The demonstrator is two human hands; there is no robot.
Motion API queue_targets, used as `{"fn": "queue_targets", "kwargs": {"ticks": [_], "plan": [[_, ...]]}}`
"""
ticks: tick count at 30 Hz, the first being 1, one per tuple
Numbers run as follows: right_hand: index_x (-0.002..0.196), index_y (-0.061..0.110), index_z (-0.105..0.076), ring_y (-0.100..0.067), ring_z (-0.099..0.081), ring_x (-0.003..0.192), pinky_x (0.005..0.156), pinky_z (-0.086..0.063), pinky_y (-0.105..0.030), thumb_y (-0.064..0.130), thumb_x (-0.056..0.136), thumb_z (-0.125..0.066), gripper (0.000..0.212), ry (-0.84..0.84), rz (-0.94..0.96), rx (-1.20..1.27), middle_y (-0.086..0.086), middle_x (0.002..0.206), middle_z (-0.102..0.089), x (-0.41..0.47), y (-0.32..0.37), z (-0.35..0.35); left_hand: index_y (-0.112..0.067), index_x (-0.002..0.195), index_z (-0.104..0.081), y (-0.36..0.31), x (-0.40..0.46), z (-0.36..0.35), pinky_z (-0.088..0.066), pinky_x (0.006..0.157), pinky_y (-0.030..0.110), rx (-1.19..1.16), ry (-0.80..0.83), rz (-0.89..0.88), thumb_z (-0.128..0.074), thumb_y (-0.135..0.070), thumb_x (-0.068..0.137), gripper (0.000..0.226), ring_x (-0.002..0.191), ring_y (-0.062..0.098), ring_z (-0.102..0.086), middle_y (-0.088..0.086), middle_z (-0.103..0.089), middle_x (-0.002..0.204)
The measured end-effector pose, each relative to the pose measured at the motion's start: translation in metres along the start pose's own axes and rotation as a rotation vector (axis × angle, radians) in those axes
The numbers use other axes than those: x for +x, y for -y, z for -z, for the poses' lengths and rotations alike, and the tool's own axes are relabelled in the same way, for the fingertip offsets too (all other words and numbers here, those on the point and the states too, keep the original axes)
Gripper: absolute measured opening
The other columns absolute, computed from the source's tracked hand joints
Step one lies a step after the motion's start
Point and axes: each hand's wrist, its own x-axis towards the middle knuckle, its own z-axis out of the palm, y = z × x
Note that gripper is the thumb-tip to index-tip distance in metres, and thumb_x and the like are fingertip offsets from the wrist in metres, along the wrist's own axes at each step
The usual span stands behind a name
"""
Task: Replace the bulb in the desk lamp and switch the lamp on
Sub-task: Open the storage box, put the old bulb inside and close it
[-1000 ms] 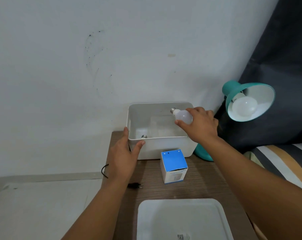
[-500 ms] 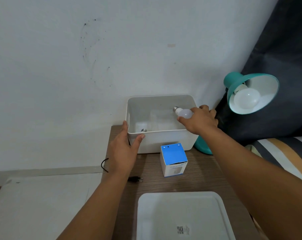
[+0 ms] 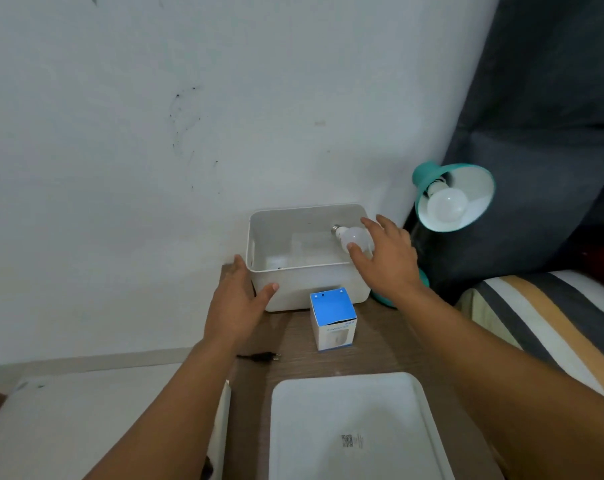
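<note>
My right hand (image 3: 387, 261) is over the right end of the white bin (image 3: 307, 289), fingers spread and nearly straight. The loose bulb (image 3: 354, 239) sits under them, inside the bin by its right wall, metal screw base pointing left and back. Thumb tip touches the front of the glass and the index reaches over the top. Fingers aren't wrapped round it, so this reads as an open hand on the bulb, not a hold. Can't tell whether the bulb rests on the bin floor or hangs off my fingers.

My left hand (image 3: 238, 303) is on the bin's front left corner. The fingers lie straight along the left wall, the thumb against the front wall. It's a flat brace with nothing held.

Something small and dark shows at the bin's front left floor, too hidden by the rim to identify.

The lamp (image 3: 454, 195) is just right of the bin, with a teal shade tilted toward me. A second bulb (image 3: 446, 204) is seated in its socket, unlit. The teal base peeks out behind my right wrist.

A blue-topped box (image 3: 333, 318) stands on the table (image 3: 293, 355) just in front of the bin. The black plug (image 3: 264, 357) lies loose on the table near my left forearm. A white lid (image 3: 356, 427) lies flat at the near edge, with a small printed code on it.
</note>
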Motion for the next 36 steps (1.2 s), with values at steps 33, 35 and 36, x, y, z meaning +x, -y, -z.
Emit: {"fn": "queue_targets", "kwargs": {"ticks": [33, 35, 36], "plan": [[0.160, 0.029, 0.007, -0.027, 0.012, 0.154, 0.125, -0.001, -0.046, 0.085, 0.056, -0.066, 0.139, 0.550, -0.086, -0.063, -0.003, 0.169, 0.004, -0.280, -0.129, -0.002, -0.009, 0.158, 0.008, 0.057, -0.233, -0.044, -0.002, 0.121, 0.034, 0.261, 0.472, 0.081, -0.070, -0.072, 0.070, 0.133, 0.153, 0.023, 0.010, 0.008, 0.010, 0.166], [0.160, 0.030, 0.006, -0.028, 0.014, 0.154, 0.125, -0.001, -0.047, 0.086, 0.055, -0.064, 0.138, 0.546, -0.099, -0.038, -0.002, 0.170, 0.004, -0.281, -0.130, -0.004, -0.009, 0.157, 0.009, 0.059, -0.233, -0.044, -0.001, 0.121, 0.036, 0.254, 0.478, 0.083, -0.077, -0.066, 0.067, 0.137, 0.152, 0.022, 0.012, 0.006, 0.011, 0.166], [0.160, 0.031, 0.006, -0.028, 0.014, 0.154, 0.125, 0.000, -0.047, 0.085, 0.055, -0.064, 0.137, 0.541, -0.102, -0.022, -0.002, 0.170, 0.004, -0.281, -0.130, -0.004, -0.010, 0.157, 0.010, 0.061, -0.233, -0.044, -0.001, 0.122, 0.036, 0.240, 0.477, 0.087, -0.079, -0.063, 0.066, 0.138, 0.152, 0.022, 0.013, 0.005, 0.011, 0.166]]}}
